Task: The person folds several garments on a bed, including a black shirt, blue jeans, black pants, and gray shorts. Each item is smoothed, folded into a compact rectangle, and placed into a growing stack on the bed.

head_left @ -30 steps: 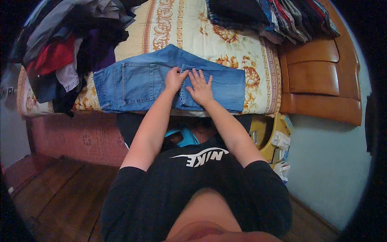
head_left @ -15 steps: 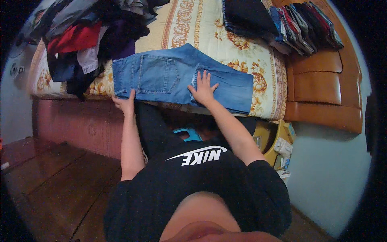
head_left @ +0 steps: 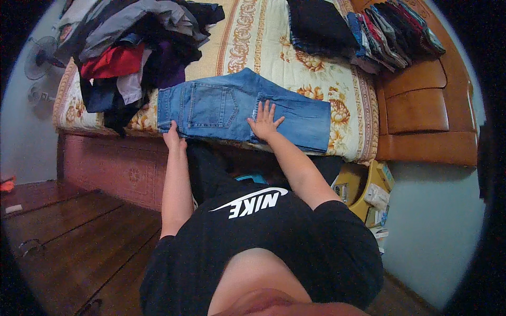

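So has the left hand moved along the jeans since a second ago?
Yes. The left hand went from mid-jeans beside the right hand to their left near corner.

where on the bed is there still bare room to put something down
One bare strip of quilt runs between the loose clothes heap and the folded stack, above the jeans. A smaller patch lies right of the jeans, near the wooden headboard. The near edge is crowded: left hand at the jeans' corner, right hand flat on them.

Home bedroom, floral-quilted bed [head_left: 337,89] with wooden headboard [head_left: 427,113], heaped clothes [head_left: 132,50], wooden floor [head_left: 79,237], standing fan [head_left: 39,55]
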`<state>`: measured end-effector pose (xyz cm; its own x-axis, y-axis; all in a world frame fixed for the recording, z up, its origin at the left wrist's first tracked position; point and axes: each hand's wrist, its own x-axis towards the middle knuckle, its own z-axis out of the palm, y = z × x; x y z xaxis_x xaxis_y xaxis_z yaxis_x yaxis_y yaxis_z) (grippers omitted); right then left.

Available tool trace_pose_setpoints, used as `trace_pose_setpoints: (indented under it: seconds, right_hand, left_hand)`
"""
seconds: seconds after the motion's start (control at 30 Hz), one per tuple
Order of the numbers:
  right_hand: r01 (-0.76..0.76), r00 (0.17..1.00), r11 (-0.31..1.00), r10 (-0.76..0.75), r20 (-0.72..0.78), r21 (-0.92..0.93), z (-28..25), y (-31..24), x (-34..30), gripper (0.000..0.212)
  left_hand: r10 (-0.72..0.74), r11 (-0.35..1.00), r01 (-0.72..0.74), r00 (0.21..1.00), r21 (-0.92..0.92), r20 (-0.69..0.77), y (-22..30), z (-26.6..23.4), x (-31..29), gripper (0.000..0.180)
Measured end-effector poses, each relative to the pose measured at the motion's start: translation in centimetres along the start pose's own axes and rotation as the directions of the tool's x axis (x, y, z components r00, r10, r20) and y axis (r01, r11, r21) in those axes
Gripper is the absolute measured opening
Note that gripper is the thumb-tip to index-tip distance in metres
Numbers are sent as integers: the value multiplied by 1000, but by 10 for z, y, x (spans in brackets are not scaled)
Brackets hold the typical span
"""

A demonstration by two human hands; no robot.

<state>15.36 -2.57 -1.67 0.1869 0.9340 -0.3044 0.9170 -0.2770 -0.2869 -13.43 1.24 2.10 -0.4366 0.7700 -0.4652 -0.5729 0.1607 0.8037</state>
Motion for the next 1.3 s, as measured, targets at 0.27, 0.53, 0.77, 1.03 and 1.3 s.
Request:
trace_pose_setpoints:
  seconds: [0.27,0.53,0.77,1.03,1.3]
  right_hand:
    - [106,915,801,-310,258,589,-37,55,13,72]
    - [-153,961,-408,-273,40,900,-153,119,-61,78]
    - [-86,989,129,128,70,988,-125,211,-54,37]
    - [-274,827,813,472,-307,513,-93,218,-40,58]
    - [-277,912,961,271,-308,25,-69,156,-53,69]
  left_hand:
    - [535,726,-669,695,158,480,28,103,-153,34]
    - [223,31,-996,-79,-88,972,-74,162,-230,37]
    - [-295,137,-975,-206,-172,933,-168,172,-238,43]
    - [-42,-367,-859,399,357,916,-147,141,-162,56]
    - [-138,-402,-876,347,267,928,-155,121,-117,62]
